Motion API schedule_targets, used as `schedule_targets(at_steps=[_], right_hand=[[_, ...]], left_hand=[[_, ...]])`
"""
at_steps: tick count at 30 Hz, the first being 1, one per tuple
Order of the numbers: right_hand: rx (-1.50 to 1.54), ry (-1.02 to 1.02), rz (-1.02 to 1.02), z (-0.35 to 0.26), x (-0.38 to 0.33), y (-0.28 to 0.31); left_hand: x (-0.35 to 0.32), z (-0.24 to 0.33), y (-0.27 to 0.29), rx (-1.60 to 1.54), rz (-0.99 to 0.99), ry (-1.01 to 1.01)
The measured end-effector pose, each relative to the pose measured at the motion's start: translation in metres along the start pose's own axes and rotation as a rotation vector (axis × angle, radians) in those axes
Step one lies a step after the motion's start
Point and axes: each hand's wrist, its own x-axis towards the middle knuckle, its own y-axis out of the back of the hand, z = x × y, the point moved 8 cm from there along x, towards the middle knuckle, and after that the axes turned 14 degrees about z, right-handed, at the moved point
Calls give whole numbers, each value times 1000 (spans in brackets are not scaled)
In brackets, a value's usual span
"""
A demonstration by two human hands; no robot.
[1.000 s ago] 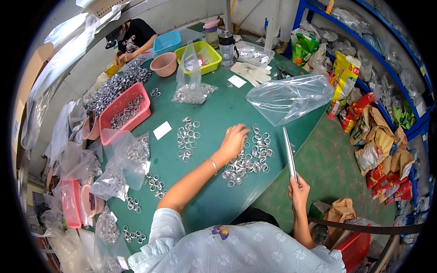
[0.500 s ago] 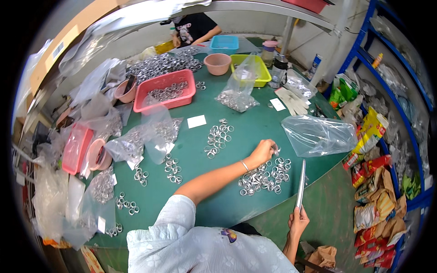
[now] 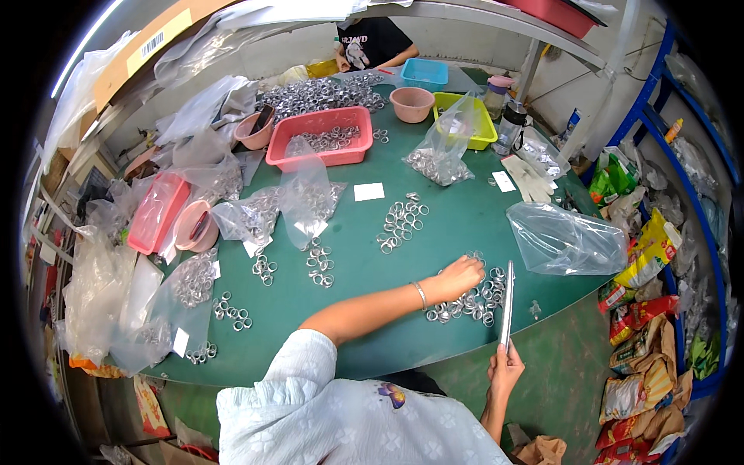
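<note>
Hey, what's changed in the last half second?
The right hand has brought the silver bar left, closer to the ring pile. The left hand has drawn back over the pile; its grip is unclear. The large pink basin and clear bag lie where they were.

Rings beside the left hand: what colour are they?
The rings beside the left hand are shiny silver, best seen in the head view.

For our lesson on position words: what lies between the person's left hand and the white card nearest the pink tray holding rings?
A small cluster of rings lies between the left hand and the white card, as the head view shows.
</note>
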Motion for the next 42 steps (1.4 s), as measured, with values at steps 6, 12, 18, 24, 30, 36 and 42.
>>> schedule_targets(at_steps=[6, 12, 18, 24, 30, 36, 42], right_hand=[[2, -4, -11, 4, -4, 0], [17, -27, -8, 5, -5, 1], [34, -24, -53, -1, -5, -6], [5, -38, -156, -4, -10, -22], [-49, -40, -342, -11, -25, -45], [-76, -77, -492, -17, -45, -64], [-74, -9, -589, -15, -63, -74]], left_hand=[[3, -3, 3, -9, 96, 25], [2, -8, 17, -301, 183, 238], [-24, -45, 21, -1085, 428, 947], [-78, -40, 49, -1619, 702, 1119], [-121, -35, 107, -1749, 831, 1173], [-145, -27, 143, -1694, 847, 1188], [-160, 19, 119, -1771, 679, 1277]])
